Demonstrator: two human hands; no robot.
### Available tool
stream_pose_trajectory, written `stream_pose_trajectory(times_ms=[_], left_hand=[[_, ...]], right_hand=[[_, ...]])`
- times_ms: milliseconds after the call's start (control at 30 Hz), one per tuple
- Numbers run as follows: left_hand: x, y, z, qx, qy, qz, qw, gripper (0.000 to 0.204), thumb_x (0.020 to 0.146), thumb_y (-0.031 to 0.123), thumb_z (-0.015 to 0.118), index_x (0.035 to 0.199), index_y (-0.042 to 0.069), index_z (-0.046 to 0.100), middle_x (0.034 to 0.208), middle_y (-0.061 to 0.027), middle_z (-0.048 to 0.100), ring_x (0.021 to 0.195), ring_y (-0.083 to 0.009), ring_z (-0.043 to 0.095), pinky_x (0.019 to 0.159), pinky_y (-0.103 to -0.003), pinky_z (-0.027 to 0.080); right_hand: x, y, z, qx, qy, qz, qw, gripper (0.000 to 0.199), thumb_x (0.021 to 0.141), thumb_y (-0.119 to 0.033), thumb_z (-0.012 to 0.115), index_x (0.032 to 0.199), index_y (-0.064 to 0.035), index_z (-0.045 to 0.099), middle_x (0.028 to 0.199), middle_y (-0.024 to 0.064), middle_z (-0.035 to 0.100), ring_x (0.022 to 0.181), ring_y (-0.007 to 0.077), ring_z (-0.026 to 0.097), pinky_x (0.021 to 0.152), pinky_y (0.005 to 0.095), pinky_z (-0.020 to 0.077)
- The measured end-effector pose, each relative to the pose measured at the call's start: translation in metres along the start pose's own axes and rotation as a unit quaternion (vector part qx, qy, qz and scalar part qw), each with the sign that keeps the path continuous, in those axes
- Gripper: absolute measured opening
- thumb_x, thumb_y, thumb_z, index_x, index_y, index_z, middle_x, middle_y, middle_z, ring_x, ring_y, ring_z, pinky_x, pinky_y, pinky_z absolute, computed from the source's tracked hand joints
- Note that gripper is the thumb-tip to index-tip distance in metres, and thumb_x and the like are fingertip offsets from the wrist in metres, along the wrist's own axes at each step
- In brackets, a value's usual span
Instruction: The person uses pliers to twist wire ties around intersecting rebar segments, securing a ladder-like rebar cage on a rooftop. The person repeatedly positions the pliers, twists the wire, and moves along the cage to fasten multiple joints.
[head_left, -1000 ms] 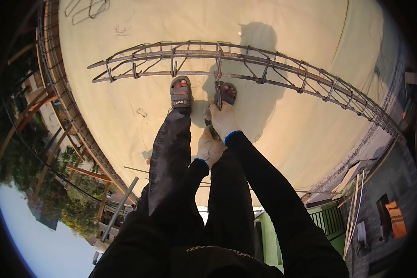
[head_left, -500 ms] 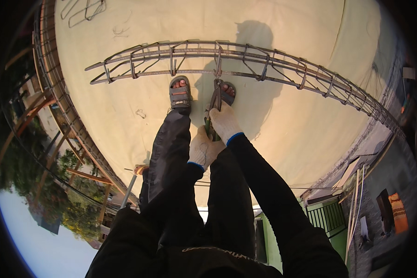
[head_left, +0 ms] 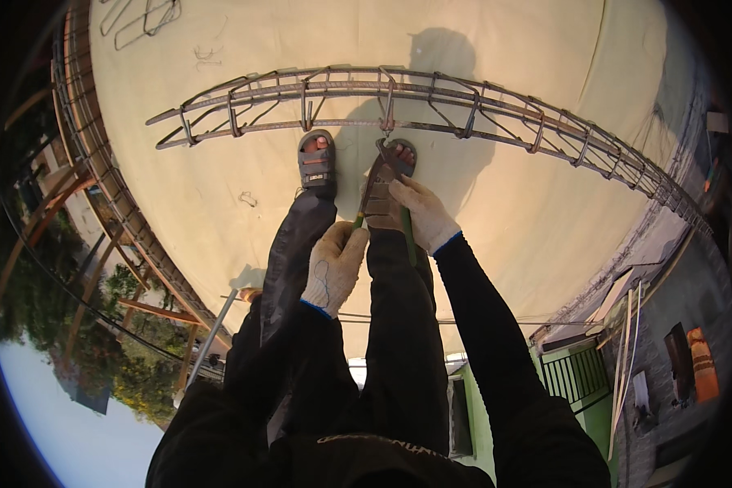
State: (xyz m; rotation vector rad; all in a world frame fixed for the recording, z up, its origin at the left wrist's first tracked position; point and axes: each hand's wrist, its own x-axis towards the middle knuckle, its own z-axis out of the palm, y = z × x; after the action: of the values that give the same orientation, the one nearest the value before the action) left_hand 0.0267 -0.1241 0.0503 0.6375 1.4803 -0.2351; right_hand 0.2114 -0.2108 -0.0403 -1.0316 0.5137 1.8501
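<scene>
A long cage of rusty rebar [head_left: 350,85] with bent stirrups lies across the pale sheet ahead of my feet. A pair of end-cutting pincers [head_left: 369,189] with green grips has its dark jaws just below the cage's near bar, by a short twist of wire [head_left: 388,132]. White knitted gloves with blue cuffs cover both hands. My left hand [head_left: 333,267] is closed round the left handle. My right hand [head_left: 423,213] grips the other handle, its green end sticking out below the fingers. The handles are spread apart over my right foot.
My sandalled left foot [head_left: 317,159] stands close to the cage. Bent wire stirrups [head_left: 142,20] lie at the far left, and a small wire scrap [head_left: 247,198] nearer. More rebar [head_left: 98,146] runs along the left edge, beyond which the ground drops away. A green railing [head_left: 576,378] shows below right.
The pincers' handles have spread, from nearly together to wide apart. My left hand has moved left and my right hand right. The jaws now sit slightly below the bar.
</scene>
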Motion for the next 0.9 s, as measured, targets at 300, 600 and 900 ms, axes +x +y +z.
stream_pose_trajectory(times_ms=[300,600,900], left_hand=[[0.011,0.023,0.021,0.047,0.010,0.056,0.997,0.031,0.110,0.034,0.067,0.115,0.003,0.068,0.084,0.0031,0.057,0.073,-0.0054,0.050,0.063,-0.026,0.042],[0.010,0.020,0.028,0.067,0.051,0.064,0.994,0.034,0.110,0.031,0.069,0.114,-0.002,0.070,0.085,-0.0011,0.064,0.075,-0.0084,0.057,0.066,-0.029,0.047],[0.018,0.001,0.039,0.127,0.033,0.121,0.984,0.040,0.114,0.032,0.060,0.124,-0.007,0.067,0.087,-0.0145,0.070,0.079,-0.0216,0.068,0.073,-0.039,0.053]], right_hand=[[0.020,0.011,-0.012,-0.072,0.095,-0.029,0.992,0.052,0.120,-0.043,0.053,0.164,-0.0152,0.051,0.141,0.0085,0.074,0.097,0.0158,0.077,0.080,0.0313,0.0612],[0.031,0.018,-0.004,-0.029,0.069,-0.035,0.997,0.054,0.119,-0.045,0.056,0.166,-0.0176,0.052,0.135,0.0085,0.078,0.089,0.0150,0.073,0.075,0.0276,0.0565],[0.038,0.030,0.008,0.109,0.026,-0.055,0.992,0.052,0.120,-0.044,0.054,0.162,-0.0140,0.050,0.141,0.0168,0.074,0.101,0.0234,0.074,0.086,0.0384,0.0632]])
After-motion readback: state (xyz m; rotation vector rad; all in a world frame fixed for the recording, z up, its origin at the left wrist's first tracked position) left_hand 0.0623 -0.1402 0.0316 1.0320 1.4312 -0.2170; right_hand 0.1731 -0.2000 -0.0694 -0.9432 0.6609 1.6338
